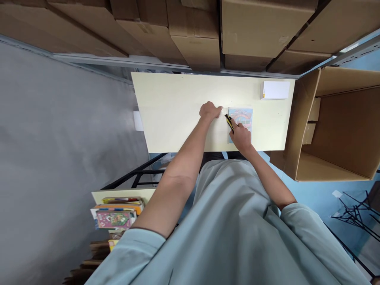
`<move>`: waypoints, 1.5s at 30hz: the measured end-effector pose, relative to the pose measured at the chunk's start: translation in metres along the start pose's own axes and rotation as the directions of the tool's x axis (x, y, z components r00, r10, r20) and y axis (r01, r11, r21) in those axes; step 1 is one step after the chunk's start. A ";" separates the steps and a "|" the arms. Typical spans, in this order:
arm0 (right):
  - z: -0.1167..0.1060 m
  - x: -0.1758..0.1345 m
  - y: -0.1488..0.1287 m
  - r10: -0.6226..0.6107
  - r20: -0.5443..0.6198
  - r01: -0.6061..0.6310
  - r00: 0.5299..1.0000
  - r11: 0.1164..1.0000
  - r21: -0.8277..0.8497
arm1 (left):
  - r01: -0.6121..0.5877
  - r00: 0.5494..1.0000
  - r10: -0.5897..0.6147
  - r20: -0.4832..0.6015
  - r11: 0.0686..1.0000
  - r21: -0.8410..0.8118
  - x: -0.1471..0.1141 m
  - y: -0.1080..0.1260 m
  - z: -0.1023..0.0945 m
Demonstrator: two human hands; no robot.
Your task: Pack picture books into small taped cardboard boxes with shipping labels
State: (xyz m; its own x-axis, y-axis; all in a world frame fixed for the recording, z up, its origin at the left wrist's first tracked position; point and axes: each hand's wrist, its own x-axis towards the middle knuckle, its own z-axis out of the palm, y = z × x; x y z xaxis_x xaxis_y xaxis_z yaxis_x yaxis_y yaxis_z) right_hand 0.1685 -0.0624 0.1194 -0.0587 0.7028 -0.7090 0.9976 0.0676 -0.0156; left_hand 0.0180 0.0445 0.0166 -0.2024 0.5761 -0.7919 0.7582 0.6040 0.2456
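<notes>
On the cream tabletop [172,107] lies a thin book with a pastel picture cover [242,116], and what looks like clear plastic wrap reaches out from its left side. My right hand [241,136] is closed round a yellow and black utility knife [229,122], whose tip points up and left at the plastic beside the cover. To the left, my left hand [210,111] pinches the edge of the clear plastic [225,111] between thumb and fingers. Part of the book's lower half is behind my right hand.
A white box [276,90] rests at the table's back right. Beyond the right edge stands a large open cardboard box [338,126]. Cardboard boxes [196,43] line a shelf behind. Stacked books [117,215] sit at lower left, near a grey wall [65,130].
</notes>
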 end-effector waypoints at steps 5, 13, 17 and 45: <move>0.007 -0.005 0.002 -0.021 -0.012 0.021 1.000 0.999 -0.025 | -0.008 1.000 0.008 -0.012 1.000 0.004 0.003 -0.001 0.002; 0.016 -0.017 0.003 -0.013 0.002 0.013 1.000 0.999 -0.040 | -0.045 0.999 0.044 0.017 0.998 0.036 0.009 -0.007 0.002; 0.017 -0.017 0.002 -0.012 0.001 0.012 1.000 1.000 -0.027 | -0.075 0.995 0.069 0.071 0.994 0.078 0.010 -0.011 0.000; 0.037 -0.028 -0.035 0.171 0.034 -0.173 0.985 0.979 0.108 | -0.097 0.995 0.092 0.036 0.979 0.180 -0.007 -0.007 0.001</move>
State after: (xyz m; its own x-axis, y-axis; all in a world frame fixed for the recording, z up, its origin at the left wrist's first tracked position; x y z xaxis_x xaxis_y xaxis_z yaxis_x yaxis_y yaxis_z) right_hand 0.1364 -0.1110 0.1139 0.1138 0.6798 -0.7246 0.9907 -0.1325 0.0313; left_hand 0.0149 0.0362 0.0202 -0.1095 0.6093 -0.7854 0.8732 0.4365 0.2169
